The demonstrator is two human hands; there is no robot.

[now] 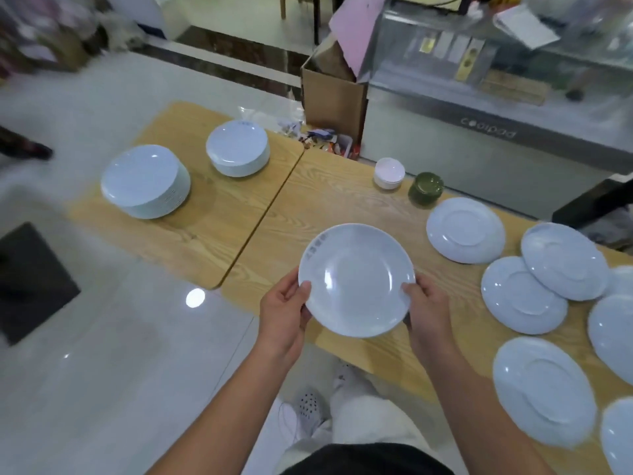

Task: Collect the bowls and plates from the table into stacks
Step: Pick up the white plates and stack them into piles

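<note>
Pale blue plate, right way up, hangs over the worktop's near edge. The left hand and right hand pinch opposite sides of the rim with curled fingers. The matching stack lies ahead-left by the far edge, nearer the left hand.

Right-edge plate cropped, background shelves blurred

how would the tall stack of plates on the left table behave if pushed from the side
Probably heavy: the stack of plates shows many rims layered down its side. Pushed high, the glossy upper plates might slide off the lower ones. It is wider than tall, so tipping whole seems unlikely.
</note>
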